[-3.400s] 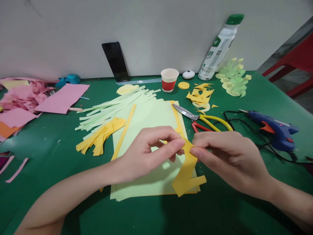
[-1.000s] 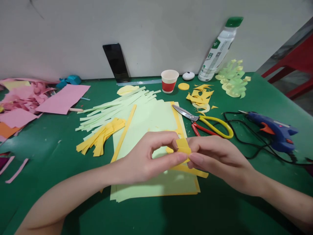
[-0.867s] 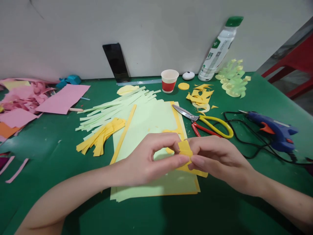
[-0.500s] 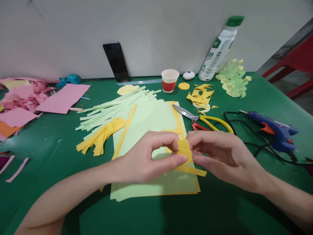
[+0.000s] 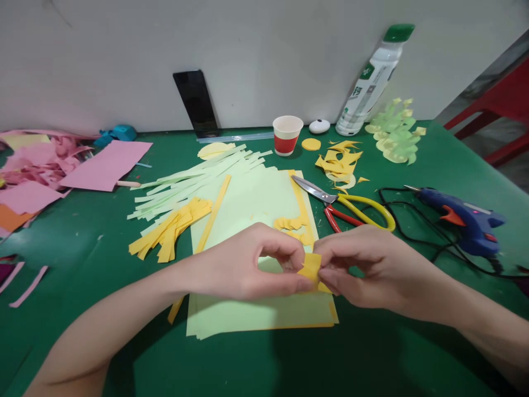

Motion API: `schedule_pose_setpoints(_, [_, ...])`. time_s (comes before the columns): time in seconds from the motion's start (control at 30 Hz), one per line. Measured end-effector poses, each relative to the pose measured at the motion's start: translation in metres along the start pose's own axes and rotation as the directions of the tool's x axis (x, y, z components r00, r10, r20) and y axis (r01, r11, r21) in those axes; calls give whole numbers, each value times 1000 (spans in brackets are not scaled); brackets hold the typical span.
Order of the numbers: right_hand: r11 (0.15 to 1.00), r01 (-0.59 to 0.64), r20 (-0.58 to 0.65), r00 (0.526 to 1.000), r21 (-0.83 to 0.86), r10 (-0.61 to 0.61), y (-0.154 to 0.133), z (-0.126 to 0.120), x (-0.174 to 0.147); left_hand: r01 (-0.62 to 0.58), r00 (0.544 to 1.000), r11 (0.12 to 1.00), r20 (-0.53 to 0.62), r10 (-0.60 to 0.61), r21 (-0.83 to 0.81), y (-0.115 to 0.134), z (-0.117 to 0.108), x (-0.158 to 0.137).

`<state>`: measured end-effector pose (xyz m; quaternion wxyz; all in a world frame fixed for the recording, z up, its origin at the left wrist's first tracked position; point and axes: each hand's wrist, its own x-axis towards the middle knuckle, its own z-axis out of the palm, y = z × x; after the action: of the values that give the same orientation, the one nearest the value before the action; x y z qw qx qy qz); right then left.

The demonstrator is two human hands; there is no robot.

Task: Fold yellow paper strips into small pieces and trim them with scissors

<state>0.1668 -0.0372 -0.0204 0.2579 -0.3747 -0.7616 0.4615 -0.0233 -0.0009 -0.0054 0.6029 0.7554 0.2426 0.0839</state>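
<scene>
Between my two hands is a small folded yellow paper strip (image 5: 311, 268), above a stack of pale green paper sheets (image 5: 248, 317). My left hand (image 5: 264, 264) pinches its left side between thumb and fingers. From the other side, my right hand (image 5: 363, 264) grips its edge with thumb and forefinger. Small folded yellow paper pieces (image 5: 290, 223) lie on the sheets just beyond my fingers. A long yellow strip (image 5: 215, 212) rests along the stack's left side. To its left is a bundle of yellow paper strips (image 5: 176, 226).
Scissors (image 5: 330, 201) with red and yellow handles lie right of the sheets, near a blue glue gun (image 5: 465, 220) and its black cable. Behind stand a paper cup (image 5: 287, 135), a leaning phone (image 5: 196, 105) and a bottle (image 5: 370, 85). Pink paper (image 5: 107, 165) covers the far left.
The yellow strip is lower and turned in my fingers, and its loose end no longer sticks out to the right. My right thumb and forefinger have closed on it.
</scene>
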Motion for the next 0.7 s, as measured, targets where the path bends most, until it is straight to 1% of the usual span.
schedule_pose_setpoints(0.1, [991, -66, 39, 997, 113, 62, -4, -3, 0, 14, 1000, 1000, -1, -14, 10, 0, -2, -1])
schedule_pose_setpoints(0.2, [980, -122, 33, 992, 160, 118, -8, -3, -1, 4, 999, 1000, -35, -3, 30, 1, -1, -1])
schedule_pose_setpoints(0.3, [972, -159, -39, 985, 173, 168, -9, -1, 0, -22, 994, 998, -105, 27, 51, 1, 2, 0])
schedule_pose_setpoints(0.4, [964, -189, -140, 966, 188, 217, -9, 3, 1, -57, 966, 998, -252, 55, 1, 1, 5, 2])
schedule_pose_setpoints(0.47, [969, -180, -203, 956, 170, 213, -9, 4, 1, -81, 938, 996, -339, 64, -36, 1, 7, 3])
schedule_pose_setpoints(0.5, [974, -171, -221, 954, 149, 202, -9, 5, 1, -84, 930, 996, -363, 63, -43, 1, 8, 3])
schedule_pose_setpoints(0.63, [991, -131, -205, 969, 39, 136, -8, 8, 0, -60, 927, 998, -373, 49, -19, -1, 10, 3])
schedule_pose_setpoints(0.7, [994, -109, -221, 970, -4, 105, -8, 9, -1, -59, 926, 998, -373, 55, 1, -2, 10, 2])
